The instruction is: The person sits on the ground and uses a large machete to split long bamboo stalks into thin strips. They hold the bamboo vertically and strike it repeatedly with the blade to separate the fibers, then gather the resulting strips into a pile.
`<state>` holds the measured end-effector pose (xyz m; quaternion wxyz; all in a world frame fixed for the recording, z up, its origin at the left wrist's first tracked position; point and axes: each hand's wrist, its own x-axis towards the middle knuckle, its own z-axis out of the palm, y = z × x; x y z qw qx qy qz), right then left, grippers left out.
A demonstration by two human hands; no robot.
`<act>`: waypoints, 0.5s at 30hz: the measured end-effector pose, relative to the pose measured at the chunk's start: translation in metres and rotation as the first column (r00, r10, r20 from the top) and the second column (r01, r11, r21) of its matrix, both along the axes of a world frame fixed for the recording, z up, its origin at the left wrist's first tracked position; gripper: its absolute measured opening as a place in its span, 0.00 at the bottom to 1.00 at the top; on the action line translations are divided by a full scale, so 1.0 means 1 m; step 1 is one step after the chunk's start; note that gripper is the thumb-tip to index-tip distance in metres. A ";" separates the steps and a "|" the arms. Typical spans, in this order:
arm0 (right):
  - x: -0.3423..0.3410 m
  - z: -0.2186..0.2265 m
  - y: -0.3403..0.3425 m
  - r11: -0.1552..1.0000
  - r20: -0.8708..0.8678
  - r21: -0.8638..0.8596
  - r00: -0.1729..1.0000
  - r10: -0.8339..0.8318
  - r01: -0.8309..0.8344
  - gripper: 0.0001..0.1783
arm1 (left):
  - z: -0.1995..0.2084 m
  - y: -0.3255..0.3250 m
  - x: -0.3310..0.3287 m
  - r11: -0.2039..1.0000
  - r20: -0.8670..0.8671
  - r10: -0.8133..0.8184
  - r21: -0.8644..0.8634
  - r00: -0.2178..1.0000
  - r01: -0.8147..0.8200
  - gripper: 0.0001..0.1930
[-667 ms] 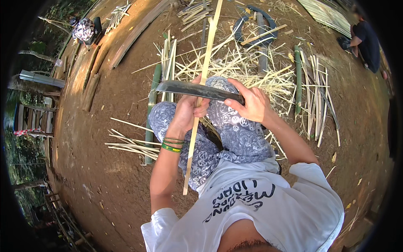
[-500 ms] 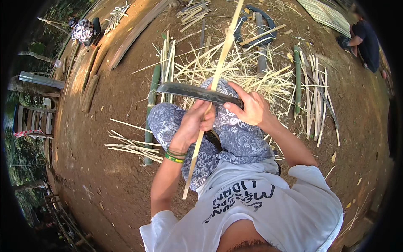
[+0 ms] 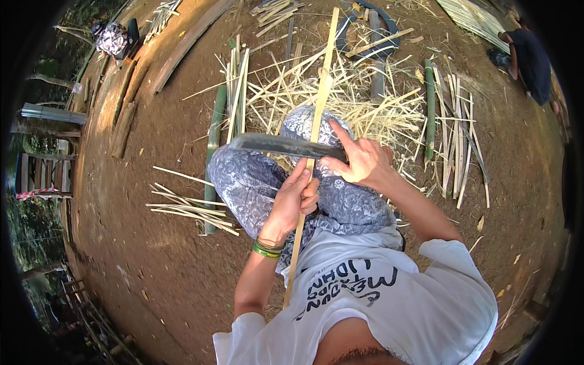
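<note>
A long pale bamboo strip runs nearly upright through the middle, from above my knees down to my shirt. My left hand is closed around it just below a dark machete. That broad blade lies crosswise against the strip and points left. Gripping the machete at its right end is my right hand, its index finger stretched forward; the handle is mostly hidden. Beneath the blade are my knees in grey patterned trousers.
Bamboo shavings heap beyond my knees. Green bamboo poles lie either side, with strips at left and more strips at right. A dark tube ring lies ahead. Two people sit farther off.
The bamboo strip has slid toward my body and stands more upright, its far end now in view. My left hand has shifted right and down; the machete sits slightly lower.
</note>
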<state>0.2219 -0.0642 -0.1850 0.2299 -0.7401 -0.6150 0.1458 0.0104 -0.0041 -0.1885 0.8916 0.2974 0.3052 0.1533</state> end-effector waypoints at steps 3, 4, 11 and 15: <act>0.001 -0.002 -0.001 0.998 0.080 0.035 0.996 0.041 -0.044 0.50 | -0.007 0.005 0.002 1.000 0.041 -0.013 0.019 0.999 0.013 0.14; 0.002 -0.005 0.001 0.998 0.081 0.036 0.996 0.039 -0.042 0.50 | -0.006 0.004 0.003 0.999 0.029 -0.011 0.033 1.000 0.010 0.14; 0.002 -0.006 0.000 0.992 0.146 0.125 0.989 0.015 -0.033 0.50 | 0.000 -0.006 -0.011 0.999 -0.061 -0.013 0.052 0.998 0.016 0.26; -0.002 -0.010 -0.002 0.992 0.211 0.120 0.978 0.007 -0.033 0.52 | 0.005 -0.015 -0.020 0.996 -0.073 -0.009 0.089 0.997 0.015 0.27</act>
